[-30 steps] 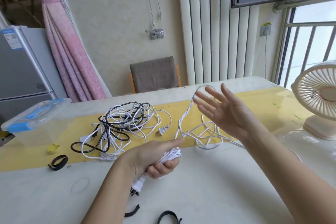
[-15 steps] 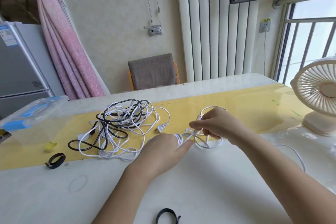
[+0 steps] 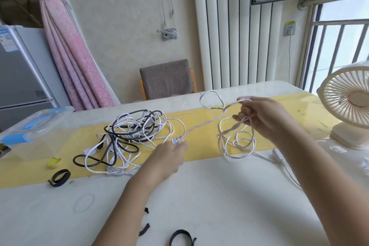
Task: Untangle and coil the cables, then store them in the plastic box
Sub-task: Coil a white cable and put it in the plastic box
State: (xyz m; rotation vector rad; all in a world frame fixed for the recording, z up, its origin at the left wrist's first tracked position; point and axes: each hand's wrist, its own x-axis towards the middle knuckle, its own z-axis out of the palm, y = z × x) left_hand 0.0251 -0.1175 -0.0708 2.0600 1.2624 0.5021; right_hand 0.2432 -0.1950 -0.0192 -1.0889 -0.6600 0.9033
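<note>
Pulling apart from their earlier huddle, right hand [image 3: 265,120] lifted gripped loops of white cable [image 3: 205,125] toward 2 o'clock, left hand [image 3: 169,158] pinched its taut run at centre; untangling progressed, tangle [image 3: 129,138] sat at 10, plastic box [image 3: 34,126] at 9 looked unfilled

Bright window daylight from right; hands motion-blurred; edges warped

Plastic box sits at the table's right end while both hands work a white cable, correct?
No. The head view shows the plastic box at the table's left end, not the right. The left hand and right hand do both work the white cable.
</note>
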